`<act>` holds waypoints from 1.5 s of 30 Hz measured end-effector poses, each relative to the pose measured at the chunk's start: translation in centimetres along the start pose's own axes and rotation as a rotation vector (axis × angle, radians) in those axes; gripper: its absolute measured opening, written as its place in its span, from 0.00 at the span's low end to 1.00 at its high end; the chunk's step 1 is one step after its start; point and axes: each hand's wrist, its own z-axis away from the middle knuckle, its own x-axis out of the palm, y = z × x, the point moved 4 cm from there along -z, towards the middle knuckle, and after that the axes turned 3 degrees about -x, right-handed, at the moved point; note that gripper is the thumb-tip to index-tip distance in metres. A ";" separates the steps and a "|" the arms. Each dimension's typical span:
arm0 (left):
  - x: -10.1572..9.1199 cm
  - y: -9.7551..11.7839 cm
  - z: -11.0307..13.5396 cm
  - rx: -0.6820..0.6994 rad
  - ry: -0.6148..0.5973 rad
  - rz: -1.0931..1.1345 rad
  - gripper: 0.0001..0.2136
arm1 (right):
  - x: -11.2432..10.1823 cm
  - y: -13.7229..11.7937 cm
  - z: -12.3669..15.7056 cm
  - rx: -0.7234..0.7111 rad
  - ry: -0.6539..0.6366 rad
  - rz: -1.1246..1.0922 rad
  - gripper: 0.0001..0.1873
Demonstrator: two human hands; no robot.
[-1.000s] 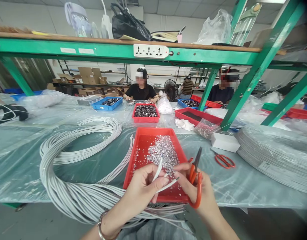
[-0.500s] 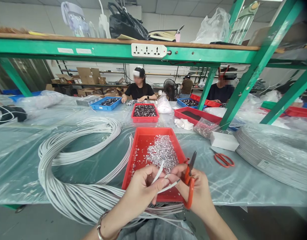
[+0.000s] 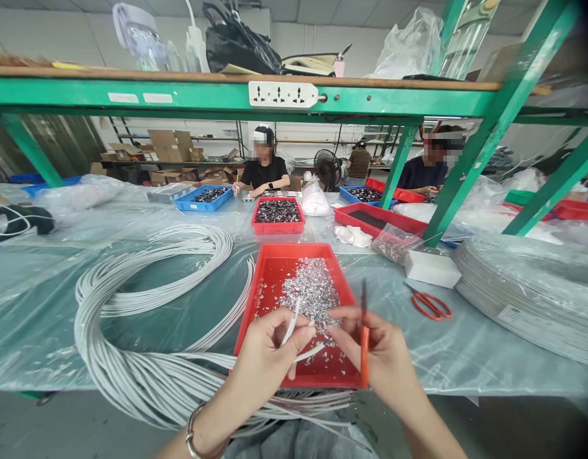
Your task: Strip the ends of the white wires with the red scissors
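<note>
My left hand [image 3: 263,354] pinches a white cable [image 3: 291,324] between thumb and fingers, above the near part of a red tray [image 3: 270,255]. A second stretch of white cable with a dark end shows below the thumb. Orange-handled scissors [image 3: 365,357] hang in my right hand [image 3: 387,354], blades pointing up. The thumb and forefinger of that hand reach towards the left fingertips, a small gap apart. Small shiny metal pieces [image 3: 310,280] lie heaped in the tray. Beside it, a thick bundle of white cables [image 3: 95,319] curls over the table and under my left forearm.
Another pair of red-handled scissors [image 3: 432,306] lies to the right, near a white box [image 3: 432,269] and a large wrapped cable coil [image 3: 518,299]. Beyond are a red bin of dark parts [image 3: 278,228] and a blue bin [image 3: 203,205]. A green shelf frame [image 3: 179,95] spans overhead. Co-workers sit opposite.
My right fingers have drawn away from the cable and the left fingertips. The scissors have turned, now edge-on and upright. My left hand has shifted slightly left with the cable.
</note>
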 end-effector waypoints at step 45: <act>0.1 0.3 -0.4 -0.084 -0.033 0.125 0.13 | -1.8 -1.3 2.2 -0.750 -0.228 1.226 0.18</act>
